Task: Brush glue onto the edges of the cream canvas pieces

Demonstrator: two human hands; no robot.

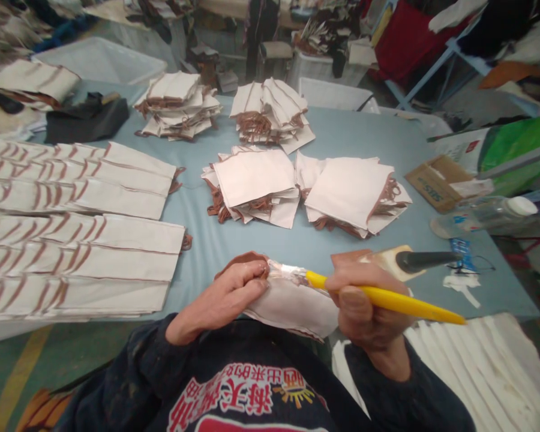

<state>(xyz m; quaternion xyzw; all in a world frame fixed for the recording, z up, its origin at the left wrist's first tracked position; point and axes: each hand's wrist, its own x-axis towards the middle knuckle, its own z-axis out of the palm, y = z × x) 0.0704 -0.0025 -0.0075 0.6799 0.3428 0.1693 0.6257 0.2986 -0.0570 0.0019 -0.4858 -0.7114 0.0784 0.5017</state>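
Note:
My right hand (371, 297) is closed around a paintbrush (414, 305) with a yellow handle. Its pale bristle end rests at the upper edge of a cream fabric piece (292, 306) with brown trim, lying right in front of my body. My left hand (229, 294) presses and pinches the brown-edged left part of that piece, fingertips close to the bristles. Just past my right hand, a black-handled tool (427, 260) lies over a cream-coloured block or container; its working end is partly hidden.
Overlapping rows of cream fabric pieces (130, 234) cover the left side. Several stacks of similar pieces (256, 177) stand further back. A clear bottle (481, 216), a cardboard box (436, 183) and white scraps (461, 282) lie at right. White bins (103, 60) stand behind.

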